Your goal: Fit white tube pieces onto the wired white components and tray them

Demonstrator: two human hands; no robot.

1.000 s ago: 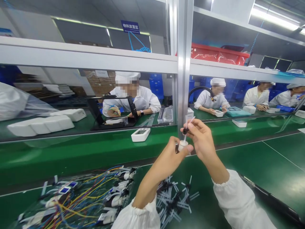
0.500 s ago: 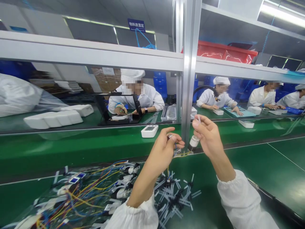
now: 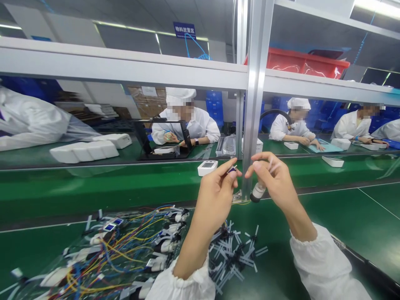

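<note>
Left hand (image 3: 215, 196) pinching blue part (image 3: 231, 169), right hand (image 3: 277, 179) half-curled, grip unclear, white-black cylinder (image 3: 258, 191) beneath

Cool, fairly even light fills the room; a ceiling lamp (image 3: 375, 6) glows white at upper right. Soft glare spreads over the counter (image 3: 383, 248) at right, and the metal post (image 3: 258, 79) gleams. Edges look stretched, distant areas are soft, and pixel blocks mask patches.

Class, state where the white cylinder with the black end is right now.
In the head view, the white cylinder is right of centre, just below the fingers of the right hand and beside the metal post's lower end.
</note>
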